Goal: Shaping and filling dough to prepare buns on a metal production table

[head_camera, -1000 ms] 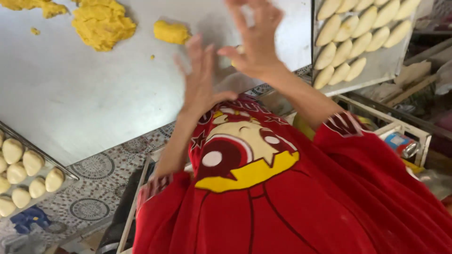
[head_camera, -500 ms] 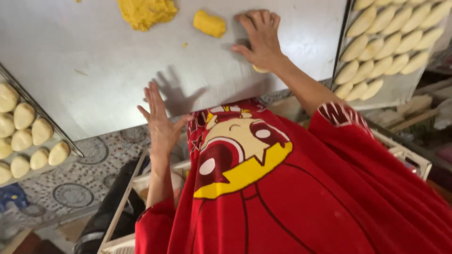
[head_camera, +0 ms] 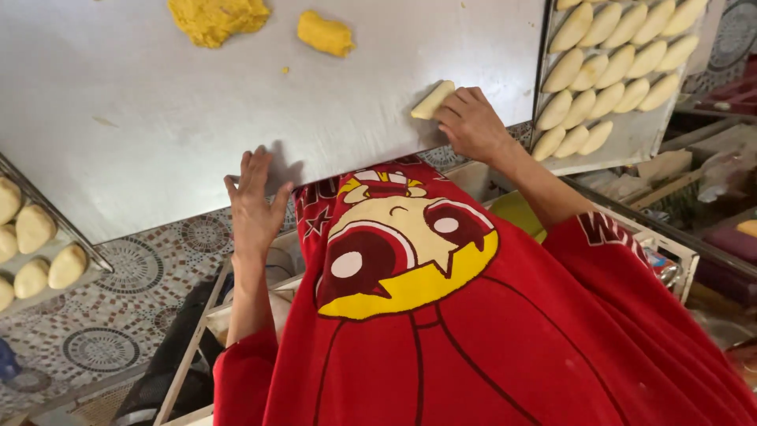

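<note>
nearest, the left hand (head_camera: 254,207) hangs open at the near edge of the steel table (head_camera: 158,118), fingers spread, holding nothing. farther on, the right hand (head_camera: 471,122) pinches the pale dough piece (head_camera: 433,100) at its fingertips on the table; its long axis slants up-right toward the tray (head_camera: 631,142) of shaped pieces, just beyond on that side.

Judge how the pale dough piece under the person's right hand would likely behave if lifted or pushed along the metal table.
The pale dough piece looks soft, so it would probably dent or bend under the right hand. Its elongated, rounded shape suggests it may roll sideways on the smooth metal table. It seems small, so probably light.
</note>
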